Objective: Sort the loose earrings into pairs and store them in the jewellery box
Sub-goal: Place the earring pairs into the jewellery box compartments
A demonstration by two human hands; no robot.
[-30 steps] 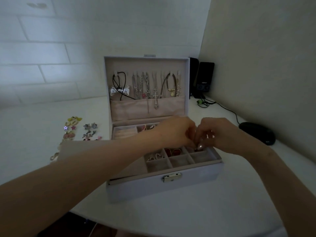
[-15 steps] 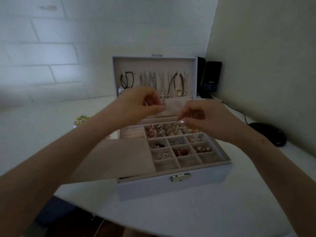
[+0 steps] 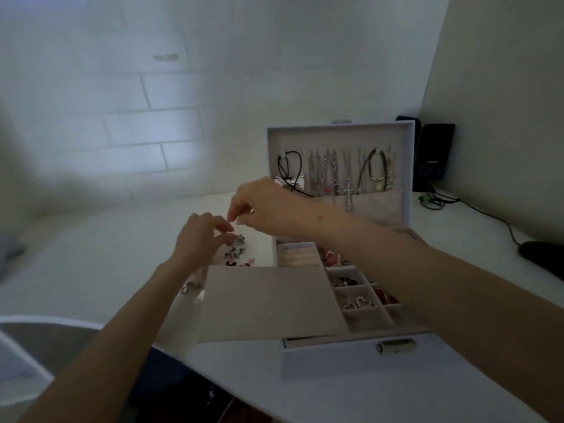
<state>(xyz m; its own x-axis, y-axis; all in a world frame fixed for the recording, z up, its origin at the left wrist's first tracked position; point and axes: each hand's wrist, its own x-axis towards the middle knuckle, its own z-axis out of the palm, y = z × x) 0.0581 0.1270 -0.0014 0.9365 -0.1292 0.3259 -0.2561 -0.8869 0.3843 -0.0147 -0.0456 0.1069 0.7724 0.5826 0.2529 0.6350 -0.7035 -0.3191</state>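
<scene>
The grey jewellery box [image 3: 351, 361] stands open on the white table, its lid upright with necklaces [image 3: 335, 175] hanging inside. Its tray compartments [image 3: 357, 303] hold earrings and rings, and a beige flap [image 3: 268, 303] lies over the tray's left part. Loose earrings [image 3: 235, 254] lie on the table left of the box. My left hand [image 3: 201, 239] is down at them, thumb and forefinger pinching a dark star earring [image 3: 240, 239]. My right hand [image 3: 265, 206] hovers just above and to the right, fingers loosely curled downward with nothing visible between them.
A few more loose pieces [image 3: 190, 286] lie near the flap's left edge. Black speakers [image 3: 433, 154], a green-tipped cable [image 3: 433, 201] and a dark mouse [image 3: 543, 257] sit at the right by the wall. A white chair [image 3: 27, 346] is at lower left.
Both hands left the box's compartments and moved left to the loose earrings. My view turned left, so the box now sits on the right.
</scene>
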